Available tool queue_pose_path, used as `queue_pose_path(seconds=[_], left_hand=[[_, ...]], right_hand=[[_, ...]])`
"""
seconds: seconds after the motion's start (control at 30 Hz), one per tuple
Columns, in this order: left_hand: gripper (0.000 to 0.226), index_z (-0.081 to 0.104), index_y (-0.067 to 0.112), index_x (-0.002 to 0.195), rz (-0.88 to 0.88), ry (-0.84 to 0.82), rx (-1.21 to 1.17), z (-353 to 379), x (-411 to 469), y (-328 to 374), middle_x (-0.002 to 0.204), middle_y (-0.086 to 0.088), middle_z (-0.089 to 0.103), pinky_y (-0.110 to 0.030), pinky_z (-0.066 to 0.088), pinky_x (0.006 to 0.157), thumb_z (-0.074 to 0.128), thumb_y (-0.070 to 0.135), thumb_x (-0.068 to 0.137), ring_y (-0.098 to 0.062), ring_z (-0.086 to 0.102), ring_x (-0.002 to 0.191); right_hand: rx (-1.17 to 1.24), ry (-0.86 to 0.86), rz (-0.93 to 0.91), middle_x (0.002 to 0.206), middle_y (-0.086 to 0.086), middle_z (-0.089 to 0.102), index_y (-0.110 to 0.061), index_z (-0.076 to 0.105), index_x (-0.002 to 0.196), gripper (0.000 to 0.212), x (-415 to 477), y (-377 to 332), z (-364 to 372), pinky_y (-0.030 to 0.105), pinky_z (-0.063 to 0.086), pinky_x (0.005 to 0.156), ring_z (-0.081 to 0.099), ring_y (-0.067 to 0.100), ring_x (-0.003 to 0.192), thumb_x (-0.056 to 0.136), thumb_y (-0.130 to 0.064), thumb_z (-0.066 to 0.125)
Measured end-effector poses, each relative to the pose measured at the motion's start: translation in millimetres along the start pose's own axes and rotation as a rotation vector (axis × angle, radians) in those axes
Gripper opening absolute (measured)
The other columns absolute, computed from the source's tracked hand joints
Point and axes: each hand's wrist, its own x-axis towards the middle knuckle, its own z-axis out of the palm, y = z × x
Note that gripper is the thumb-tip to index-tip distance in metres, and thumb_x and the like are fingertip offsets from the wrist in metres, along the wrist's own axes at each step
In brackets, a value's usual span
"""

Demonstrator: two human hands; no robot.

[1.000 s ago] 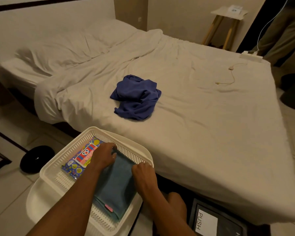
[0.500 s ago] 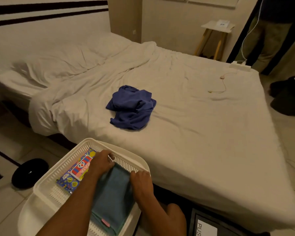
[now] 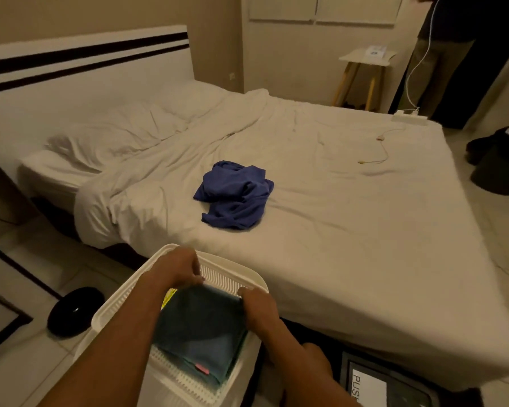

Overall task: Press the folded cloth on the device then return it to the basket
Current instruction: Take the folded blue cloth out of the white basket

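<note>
A folded teal cloth (image 3: 200, 330) with a small pink tag lies in the white slatted basket (image 3: 232, 279) at the foot of the bed. My left hand (image 3: 177, 268) grips the cloth's far left corner near the basket's back rim. My right hand (image 3: 257, 304) pinches its far right edge. Both forearms reach in from the bottom of the view. A yellow printed item shows as a sliver under my left wrist. A dark device with a white "PUSH" label (image 3: 368, 386) sits on the floor at the lower right.
A crumpled blue garment (image 3: 235, 195) lies mid-bed on the white sheet (image 3: 365, 230). A thin cable (image 3: 379, 148) lies near the far corner. A black round object (image 3: 75, 311) sits on the floor left. A person stands by a stool (image 3: 365, 71); a dark bin (image 3: 500, 163) is right.
The camera has tilted up, showing more of the room. Both hands slid toward the cloth's far edge and lifted it a little, covering the colourful printed item.
</note>
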Motion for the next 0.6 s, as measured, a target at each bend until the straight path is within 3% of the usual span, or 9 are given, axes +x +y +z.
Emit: queue_pose_path(seconds=[0.13,0.27,0.37,0.53,0.6], left_hand=[[0.015,0.079,0.019,0.082,0.015,0.02,0.053,-27.7,-28.4,13.4,0.089,-0.003,0.074,-0.032,0.054,0.079,0.076,0.033,0.077,-0.018,0.068,0.084],[0.016,0.076,0.023,0.086,0.01,0.115,0.117,-55.3,-54.0,20.1,0.096,-0.003,0.073,-0.032,0.055,0.08,0.075,0.036,0.077,-0.018,0.067,0.085],[0.023,0.068,0.02,0.1,0.011,0.21,0.164,-79.7,-74.9,37.2,0.106,-0.003,0.066,-0.03,0.052,0.084,0.071,0.038,0.085,-0.019,0.064,0.093],[0.019,0.069,0.014,0.1,0.048,0.388,0.191,-115.3,-99.1,87.1,0.103,-0.008,0.07,-0.027,0.044,0.071,0.066,0.028,0.089,-0.023,0.067,0.09],[0.023,0.066,0.012,0.106,0.074,0.448,0.179,-120.1,-106.3,115.6,0.109,-0.01,0.068,-0.032,0.048,0.077,0.065,0.027,0.089,-0.026,0.066,0.097]], right_hand=[[-0.056,-0.043,-0.001,0.128,0.016,0.062,-0.008,0.064,0.122,0.032,-17.6,-12.7,-19.8,0.039,0.046,0.098,0.057,0.033,0.121,0.091,-0.016,0.063],[-0.075,0.006,0.001,0.127,0.016,0.061,-0.01,0.061,0.122,0.032,-34.7,-23.7,-44.0,0.04,0.048,0.093,0.059,0.034,0.116,0.092,-0.021,0.063],[-0.07,0.067,0.001,0.125,0.014,0.059,-0.011,0.059,0.123,0.034,-46.4,-28.4,-78.8,0.039,0.048,0.091,0.059,0.032,0.112,0.093,-0.027,0.064],[-0.104,0.242,0.029,0.116,0.012,0.064,-0.013,0.063,0.114,0.025,-71.5,-14.4,-155.3,0.038,0.052,0.088,0.063,0.029,0.101,0.093,-0.026,0.064],[-0.119,0.287,0.069,0.112,0.01,0.066,-0.014,0.065,0.111,0.023,-91.9,2.8,-187.9,0.038,0.055,0.086,0.065,0.028,0.098,0.091,-0.025,0.066]])
